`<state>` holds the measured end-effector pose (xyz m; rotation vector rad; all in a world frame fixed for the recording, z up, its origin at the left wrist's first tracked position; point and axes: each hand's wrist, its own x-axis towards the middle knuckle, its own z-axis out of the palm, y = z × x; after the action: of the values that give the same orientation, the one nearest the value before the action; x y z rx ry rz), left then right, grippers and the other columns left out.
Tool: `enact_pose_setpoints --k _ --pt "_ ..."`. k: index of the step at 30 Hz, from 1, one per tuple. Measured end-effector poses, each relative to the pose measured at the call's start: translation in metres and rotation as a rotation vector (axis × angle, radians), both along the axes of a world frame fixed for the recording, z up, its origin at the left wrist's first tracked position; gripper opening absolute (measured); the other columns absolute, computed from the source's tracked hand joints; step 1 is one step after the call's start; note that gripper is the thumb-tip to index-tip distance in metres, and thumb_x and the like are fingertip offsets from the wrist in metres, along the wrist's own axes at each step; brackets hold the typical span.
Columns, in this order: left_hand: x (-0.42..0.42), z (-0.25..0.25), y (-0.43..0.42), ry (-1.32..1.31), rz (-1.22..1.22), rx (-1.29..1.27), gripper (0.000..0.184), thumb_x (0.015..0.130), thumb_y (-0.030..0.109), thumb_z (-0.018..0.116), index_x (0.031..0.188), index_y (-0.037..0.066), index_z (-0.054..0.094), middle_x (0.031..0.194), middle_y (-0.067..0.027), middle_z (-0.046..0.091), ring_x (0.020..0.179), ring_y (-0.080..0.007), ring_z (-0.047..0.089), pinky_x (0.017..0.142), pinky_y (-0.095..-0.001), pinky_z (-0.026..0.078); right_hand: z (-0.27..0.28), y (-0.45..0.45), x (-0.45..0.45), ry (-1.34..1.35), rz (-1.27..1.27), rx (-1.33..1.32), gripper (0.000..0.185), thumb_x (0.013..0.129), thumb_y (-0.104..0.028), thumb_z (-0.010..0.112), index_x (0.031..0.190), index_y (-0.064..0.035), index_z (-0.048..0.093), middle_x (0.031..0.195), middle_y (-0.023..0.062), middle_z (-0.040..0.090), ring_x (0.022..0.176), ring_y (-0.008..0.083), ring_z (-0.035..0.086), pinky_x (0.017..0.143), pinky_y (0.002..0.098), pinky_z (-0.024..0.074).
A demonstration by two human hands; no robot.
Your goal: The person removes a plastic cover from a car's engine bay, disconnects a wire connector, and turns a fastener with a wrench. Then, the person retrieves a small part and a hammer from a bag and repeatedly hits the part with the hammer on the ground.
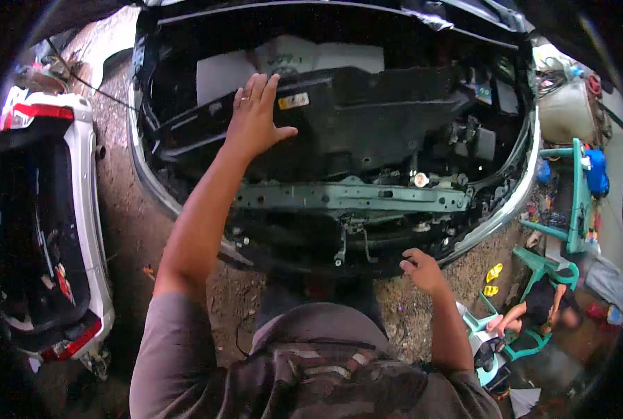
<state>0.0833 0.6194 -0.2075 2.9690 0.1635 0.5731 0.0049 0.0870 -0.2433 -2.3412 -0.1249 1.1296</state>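
Observation:
My left hand is stretched out with its fingers spread over a large black panel, next to a small yellow-and-white label. Whether the palm presses on the panel or hovers just above it, I cannot tell. The panel lies across the open front of a car, behind a grey-green metal crossbar. Near the car's front rim, low on the right, my right hand has loosely bent fingers, apart from the thumb, and holds nothing visible. A metal latch piece hangs below the crossbar.
A white bumper with red lights stands on the ground at the left. To the right are a green plastic table, a green chair, yellow slippers and a seated person. A pale tank stands farther back.

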Motion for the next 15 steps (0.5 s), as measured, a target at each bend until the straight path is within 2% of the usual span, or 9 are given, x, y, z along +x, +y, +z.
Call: enact_pose_setpoints --k 1,3,4,5,7,8,11,13,15 --pt "0.014 0.003 0.002 -0.021 -0.01 0.003 0.101 0.067 0.043 0.09 0.149 0.01 0.042 0.14 -0.0153 0.052 0.136 -0.0363 0.046 0.112 -0.0476 0.039 0.003 0.003 0.004 0.001 0.025 0.012 0.042 0.091 -0.03 0.072 0.122 -0.0033 0.065 0.11 0.0212 0.073 0.1 0.0381 0.071 0.09 0.0437 0.0551" --pt "0.036 0.009 0.006 0.206 -0.003 -0.139 0.095 0.063 0.047 0.091 0.14 0.008 0.053 0.137 -0.0164 0.057 0.131 -0.0376 0.052 0.109 -0.0509 0.04 0.0 0.002 0.01 -0.041 0.073 0.014 0.042 0.091 -0.03 0.072 0.123 -0.0041 0.065 0.111 0.0215 0.073 0.102 0.0395 0.071 0.092 0.0436 0.0547" --pt "0.046 0.036 0.003 0.383 0.002 -0.197 0.082 0.061 0.046 0.092 0.126 0.005 0.063 0.123 -0.0182 0.066 0.122 -0.0387 0.059 0.104 -0.0504 0.045 0.003 0.006 0.012 -0.038 0.088 0.015 0.042 0.092 -0.031 0.071 0.124 -0.0044 0.065 0.111 0.0215 0.073 0.103 0.0395 0.071 0.092 0.0441 0.0546" --pt "0.051 0.037 0.006 0.367 0.002 -0.189 0.082 0.061 0.046 0.092 0.126 0.005 0.063 0.123 -0.0182 0.066 0.122 -0.0387 0.059 0.104 -0.0504 0.045 0.005 0.011 0.017 -0.034 0.105 0.017 0.043 0.092 -0.032 0.071 0.125 -0.0047 0.065 0.111 0.0215 0.073 0.103 0.0396 0.071 0.092 0.0447 0.0545" --pt "0.055 0.03 0.008 0.508 -0.165 -0.313 0.085 0.057 0.057 0.092 0.116 0.004 0.062 0.113 -0.0221 0.069 0.114 -0.0412 0.064 0.098 -0.0507 0.05 0.008 0.015 0.027 -0.042 0.128 -0.006 0.043 0.092 -0.032 0.071 0.125 -0.0051 0.065 0.111 0.0216 0.073 0.103 0.0401 0.071 0.093 0.0451 0.0542" --pt "0.051 0.041 0.0 0.53 -0.143 -0.277 0.077 0.061 0.057 0.09 0.109 0.004 0.062 0.108 -0.0236 0.069 0.105 -0.0423 0.067 0.09 -0.0498 0.053 0.007 0.014 0.03 -0.042 0.123 0.023 0.044 0.092 -0.032 0.072 0.125 -0.0054 0.065 0.111 0.0212 0.073 0.103 0.0406 0.071 0.093 0.0449 0.0542" --pt "0.029 0.079 -0.025 0.517 -0.176 -0.265 0.073 0.066 0.056 0.088 0.11 0.004 0.062 0.105 -0.0218 0.07 0.101 -0.0432 0.068 0.084 -0.0524 0.054 0.023 0.02 0.04 -0.019 0.103 0.085 0.045 0.092 -0.033 0.072 0.126 -0.0055 0.064 0.11 0.0209 0.073 0.105 0.0404 0.07 0.094 0.0439 0.0537" --pt "0.003 0.126 -0.047 0.497 -0.17 -0.211 0.066 0.07 0.052 0.086 0.11 0.005 0.062 0.1 -0.0188 0.071 0.095 -0.042 0.069 0.079 -0.0512 0.055 0.041 0.029 0.05 0.003 0.087 0.119 0.045 0.092 -0.034 0.072 0.127 -0.0053 0.064 0.11 0.0209 0.073 0.107 0.0397 0.07 0.095 0.0432 0.0533" --pt "-0.035 0.149 -0.059 0.355 -0.214 -0.151 0.062 0.071 0.048 0.086 0.111 0.006 0.064 0.096 -0.0163 0.071 0.09 -0.0387 0.07 0.077 -0.0498 0.056 0.058 0.033 0.057 -0.038 0.153 0.185 0.045 0.092 -0.032 0.072 0.127 -0.0044 0.063 0.112 0.02 0.072 0.109 0.036 0.07 0.097 0.0418 0.0524"
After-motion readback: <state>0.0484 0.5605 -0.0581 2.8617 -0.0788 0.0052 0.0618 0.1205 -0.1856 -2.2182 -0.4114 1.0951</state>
